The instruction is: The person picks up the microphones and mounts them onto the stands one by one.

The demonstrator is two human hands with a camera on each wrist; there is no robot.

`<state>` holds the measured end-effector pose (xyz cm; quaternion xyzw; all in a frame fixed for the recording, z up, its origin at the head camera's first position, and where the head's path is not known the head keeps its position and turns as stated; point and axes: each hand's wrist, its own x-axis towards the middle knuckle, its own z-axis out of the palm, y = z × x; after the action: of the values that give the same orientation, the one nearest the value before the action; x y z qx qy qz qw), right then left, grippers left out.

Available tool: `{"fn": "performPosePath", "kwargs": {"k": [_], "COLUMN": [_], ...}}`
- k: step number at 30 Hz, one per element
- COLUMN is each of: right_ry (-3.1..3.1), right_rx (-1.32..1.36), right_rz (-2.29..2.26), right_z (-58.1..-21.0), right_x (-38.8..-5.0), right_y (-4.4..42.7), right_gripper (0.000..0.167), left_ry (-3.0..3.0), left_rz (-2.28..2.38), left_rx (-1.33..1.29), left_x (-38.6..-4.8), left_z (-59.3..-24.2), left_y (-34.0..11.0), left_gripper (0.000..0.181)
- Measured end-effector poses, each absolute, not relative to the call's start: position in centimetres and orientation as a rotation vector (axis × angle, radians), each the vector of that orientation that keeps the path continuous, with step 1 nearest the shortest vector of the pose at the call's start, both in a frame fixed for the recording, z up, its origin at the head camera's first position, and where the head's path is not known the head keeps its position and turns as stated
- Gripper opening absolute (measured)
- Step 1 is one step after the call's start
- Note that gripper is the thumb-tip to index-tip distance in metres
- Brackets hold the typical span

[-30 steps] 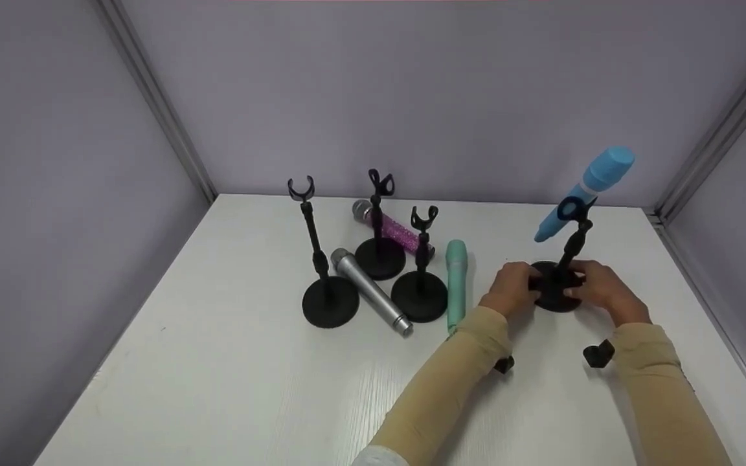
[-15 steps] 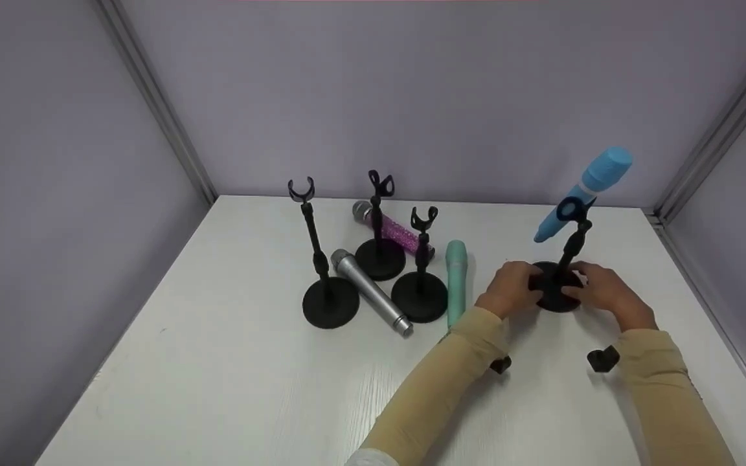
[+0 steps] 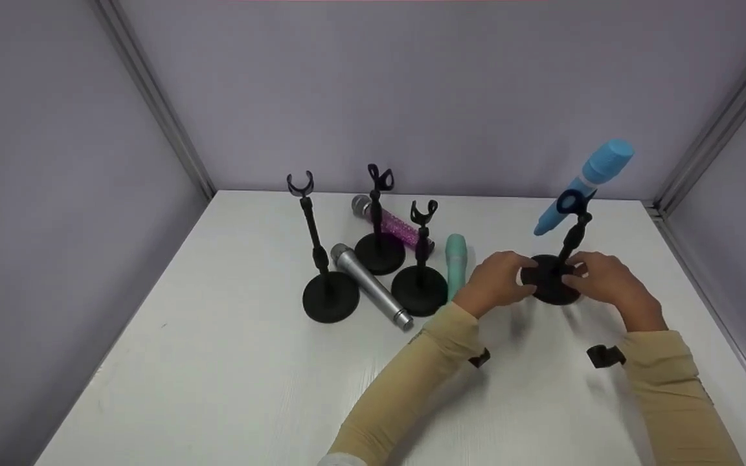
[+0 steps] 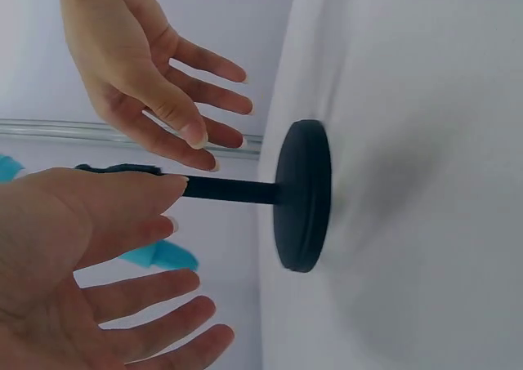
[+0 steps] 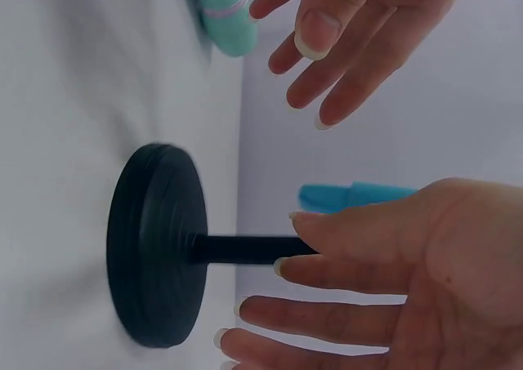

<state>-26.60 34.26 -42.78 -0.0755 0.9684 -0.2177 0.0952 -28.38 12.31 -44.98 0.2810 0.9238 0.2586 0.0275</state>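
A blue microphone (image 3: pixel 608 162) slants in the clip of a black microphone stand (image 3: pixel 549 285) at the right of the table. To the left of its round base is my left hand (image 3: pixel 497 281), fingers extended and apart from the base in the left wrist view. My right hand (image 3: pixel 611 288) is on the other side, close to the pole, its fingers loosely straight. Both wrist views show a gap between the fingers and the base (image 5: pixel 157 246). Neither hand grips anything.
Three other black stands, a left one (image 3: pixel 331 298), a rear one (image 3: pixel 379 254) and a front one (image 3: pixel 419 291), hold no microphones. Among them lie a silver microphone (image 3: pixel 373 288) and a pink glittery microphone (image 3: pixel 399 228). A mint-green microphone (image 3: pixel 456 259) lies beside my left hand. Walls enclose the table.
Both hands have drawn off the base of the stand; the left has moved left and the right slightly to the right. The blue microphone stays in its clip.
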Motion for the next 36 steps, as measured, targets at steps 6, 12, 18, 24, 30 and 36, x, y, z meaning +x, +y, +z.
{"fn": "performPosePath", "kwargs": {"k": [6,12,18,24,30,36], "right_ry": [2.904,2.939,2.947,2.949,2.948,2.947], "right_rx": [-0.251,-0.267,-0.303,-0.350,-0.381,-0.419], "right_rz": [-0.694,-0.760,-0.807,-0.865,-0.912,-0.932], "right_z": [-41.8,-41.5,-41.0,-40.5,-40.1,-40.2], "right_x": [-25.9,-25.5,-25.1,-25.0,-25.3,-25.6], "right_y": [32.1,30.3,28.8,27.0,25.2,23.5], "right_gripper": [0.054,0.056,0.055,0.052,0.049,0.048], "left_ry": [2.870,2.864,2.866,2.862,2.859,2.857], "left_rz": [0.807,0.832,0.839,0.870,0.901,0.911], "left_rx": [0.955,0.996,0.944,0.911,0.876,0.903], "left_x": [-27.5,-26.7,-26.0,-25.4,-25.1,-25.0], "left_z": [-43.7,-42.9,-42.4,-42.0,-41.7,-41.5], "left_y": [9.8,7.6,5.4,3.2,1.5,-0.4], "left_gripper": [0.044,0.045,0.046,0.045,0.045,0.044]}}
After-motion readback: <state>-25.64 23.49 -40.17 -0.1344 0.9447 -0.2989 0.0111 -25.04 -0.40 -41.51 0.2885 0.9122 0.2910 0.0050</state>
